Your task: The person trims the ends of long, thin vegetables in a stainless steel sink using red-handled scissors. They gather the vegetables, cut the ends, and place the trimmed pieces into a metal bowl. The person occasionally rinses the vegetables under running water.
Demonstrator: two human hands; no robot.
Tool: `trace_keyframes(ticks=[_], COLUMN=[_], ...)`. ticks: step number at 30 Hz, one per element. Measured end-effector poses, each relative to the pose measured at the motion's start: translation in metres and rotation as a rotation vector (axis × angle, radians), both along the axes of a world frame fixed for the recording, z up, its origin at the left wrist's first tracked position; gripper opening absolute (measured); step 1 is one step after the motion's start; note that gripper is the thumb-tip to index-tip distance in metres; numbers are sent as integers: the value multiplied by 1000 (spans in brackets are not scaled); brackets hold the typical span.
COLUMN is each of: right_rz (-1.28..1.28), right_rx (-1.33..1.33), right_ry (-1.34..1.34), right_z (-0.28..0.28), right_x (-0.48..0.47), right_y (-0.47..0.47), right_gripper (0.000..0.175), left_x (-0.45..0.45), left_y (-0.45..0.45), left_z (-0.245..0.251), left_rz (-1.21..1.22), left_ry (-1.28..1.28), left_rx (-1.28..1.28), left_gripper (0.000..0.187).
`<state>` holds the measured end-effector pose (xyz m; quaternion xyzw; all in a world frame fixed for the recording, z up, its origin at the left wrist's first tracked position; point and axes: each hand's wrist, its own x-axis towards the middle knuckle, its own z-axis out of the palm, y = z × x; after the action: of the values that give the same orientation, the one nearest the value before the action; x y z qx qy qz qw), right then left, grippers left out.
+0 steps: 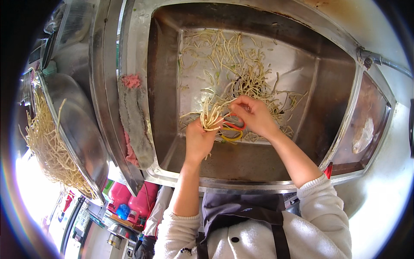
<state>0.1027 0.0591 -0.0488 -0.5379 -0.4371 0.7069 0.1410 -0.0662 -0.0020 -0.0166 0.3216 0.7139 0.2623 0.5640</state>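
My left hand (pixel 200 137) is closed around a small bundle of pale root-like stems (pixel 211 117), which fan upward out of the fist. Just right of it, my right hand (pixel 254 115) has thumb and forefinger pinched at the end of a thin stem beside the bundle. Between the hands show the orange-red and yellow handle loops of scissors (pixel 233 135); their blades are hidden, and I cannot tell whether a hand supports them. Both hands are over a stainless steel sink (pixel 284 155). Loose cut stems (pixel 255 79) lie across its floor, thickest around the drain.
Left of the sink, a large metal bowl (pixel 77 113) holds a heap of long stems. A grey and pink cloth (pixel 134 119) lies on the sink's left rim. A pipe (pixel 385 61) runs at upper right. A smaller basin (pixel 347 129) containing a crumpled clear bag (pixel 363 136) adjoins the right side.
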Motion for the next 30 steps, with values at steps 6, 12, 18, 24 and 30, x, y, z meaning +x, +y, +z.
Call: trace_keyframes(ticks=[6, 12, 18, 24, 30], right_rz=[366, -128, -74, 189, 237], right_rx=[596, 313, 669, 884, 817], right_ry=[-113, -214, -193, -189, -201], right_z=[17, 12, 40, 47, 42], right_x=[11, 7, 9, 2, 2], right_y=[2, 19, 14, 8, 7], right_gripper=[13, 15, 17, 12, 11], left_x=[0, 11, 8, 5, 2], left_y=[4, 1, -1, -2, -6], left_z=[-2, 8, 6, 3, 3], left_rz=[-43, -121, -61, -228, -223], left_ry=[60, 267, 293, 450, 385], left_rx=[29, 194, 135, 304, 323], left_gripper=[13, 14, 11, 12, 12])
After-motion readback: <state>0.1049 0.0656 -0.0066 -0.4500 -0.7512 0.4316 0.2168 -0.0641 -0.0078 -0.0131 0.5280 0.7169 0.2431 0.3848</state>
